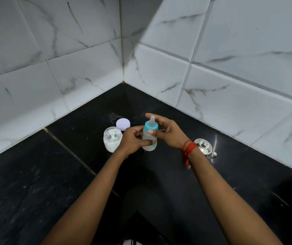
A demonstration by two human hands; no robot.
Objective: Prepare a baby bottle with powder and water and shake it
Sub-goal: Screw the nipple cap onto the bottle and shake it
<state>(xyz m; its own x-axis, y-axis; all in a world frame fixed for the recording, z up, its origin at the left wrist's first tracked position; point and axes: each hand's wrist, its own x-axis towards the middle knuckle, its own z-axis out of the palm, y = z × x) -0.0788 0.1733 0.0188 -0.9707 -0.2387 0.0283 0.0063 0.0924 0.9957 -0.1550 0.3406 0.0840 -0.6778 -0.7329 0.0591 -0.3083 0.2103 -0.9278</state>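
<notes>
The baby bottle [149, 137] stands upright above the black counter, with a teal collar, a clear nipple and cloudy white liquid inside. My left hand [135, 140] grips its lower body from the left. My right hand [166, 130] holds it from the right, thumb on the body just below the collar, fingers spread behind the nipple. Left of the bottle stands an open clear powder jar [112, 140] with white powder and a small green scoop inside. Its pale lilac lid [123, 124] lies behind it.
A steel kettle [205, 148] with a knobbed lid stands to the right, partly hidden by my right wrist with red threads. The black counter [53, 174] meets white marbled wall tiles [88, 68] in a corner behind the objects. Spilled powder dusts the counter by the lid.
</notes>
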